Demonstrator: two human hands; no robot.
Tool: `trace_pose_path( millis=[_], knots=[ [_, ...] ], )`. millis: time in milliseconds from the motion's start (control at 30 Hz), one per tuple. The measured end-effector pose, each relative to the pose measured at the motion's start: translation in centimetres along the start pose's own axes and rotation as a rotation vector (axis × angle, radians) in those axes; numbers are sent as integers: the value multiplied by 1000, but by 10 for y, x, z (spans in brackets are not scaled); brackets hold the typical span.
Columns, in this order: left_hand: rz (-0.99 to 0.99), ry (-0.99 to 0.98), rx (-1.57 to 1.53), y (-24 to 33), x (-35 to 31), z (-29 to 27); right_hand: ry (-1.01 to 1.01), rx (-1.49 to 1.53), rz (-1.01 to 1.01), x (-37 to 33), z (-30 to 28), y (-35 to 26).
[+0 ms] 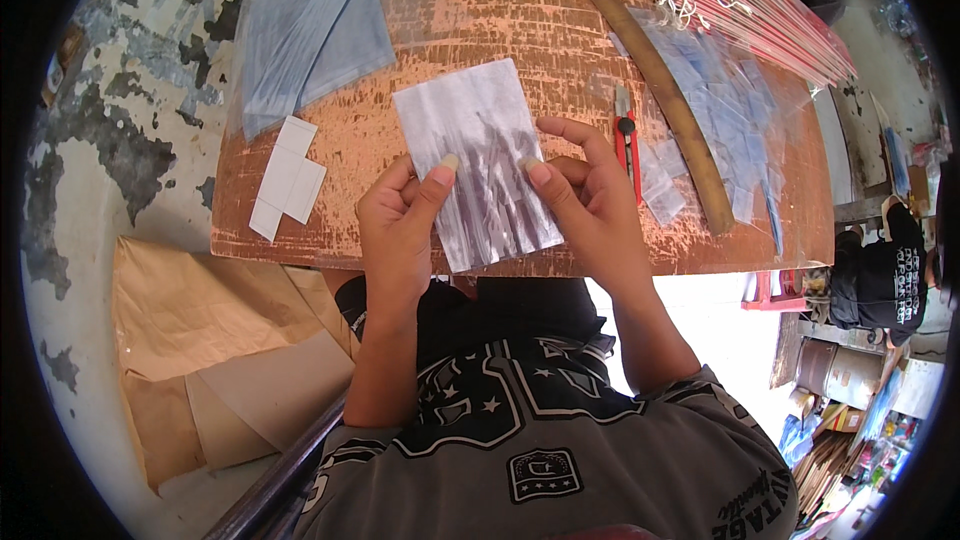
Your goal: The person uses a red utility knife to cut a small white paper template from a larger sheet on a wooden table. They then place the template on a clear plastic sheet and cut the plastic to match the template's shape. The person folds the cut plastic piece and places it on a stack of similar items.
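Between my two hands is a pale silvery, rectangular pouch, tilted slightly and held above the near edge of the table. Its lower half looks glossy and creased, like clear plastic over a light sheet. My left hand grips its left side, thumb on top and the other fingers partly behind it. On the right side, my right hand pinches it with the thumb in front, while the index finger sticks out past the edge. A red cutter knife with a black knob lies just beyond my right hand.
The worn wooden table bears a stack of bluish plastic sheets and a white card cutout at left. Rightward lie a curved-looking wooden strip, scattered clear plastic pieces and red sticks with white cords. Brown paper leans below left.
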State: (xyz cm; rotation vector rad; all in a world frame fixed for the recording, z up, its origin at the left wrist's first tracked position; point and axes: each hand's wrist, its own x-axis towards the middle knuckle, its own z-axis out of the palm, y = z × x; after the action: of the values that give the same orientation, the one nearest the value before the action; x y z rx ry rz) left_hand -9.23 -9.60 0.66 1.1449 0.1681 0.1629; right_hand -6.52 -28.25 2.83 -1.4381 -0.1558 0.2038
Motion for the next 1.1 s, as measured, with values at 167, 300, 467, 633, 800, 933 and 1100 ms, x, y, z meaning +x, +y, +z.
trace_pose_path(
  millis=[167, 300, 467, 633, 800, 933, 1100],
  knots=[
    [44, 55, -18, -4, 0, 3, 44, -99, -145, -7, 5, 11],
    [44, 96, -57, -6, -3, 11, 72, -114, -183, -8, 7, 18],
    [80, 53, -84, -14, -6, 12, 106, -126, -196, -8, 7, 23],
    [92, 45, -104, -18, -13, 19, 116, -161, -238, -9, 7, 26],
    [92, 33, -127, -17, -15, 24, 122, -128, -215, -13, 10, 24],
    [95, 24, -157, -16, -14, 24, 98, -125, -166, -16, 9, 19],
    [82, 32, -195, -12, -12, 26, 93, -81, -167, -17, 11, 14]
  ],
)
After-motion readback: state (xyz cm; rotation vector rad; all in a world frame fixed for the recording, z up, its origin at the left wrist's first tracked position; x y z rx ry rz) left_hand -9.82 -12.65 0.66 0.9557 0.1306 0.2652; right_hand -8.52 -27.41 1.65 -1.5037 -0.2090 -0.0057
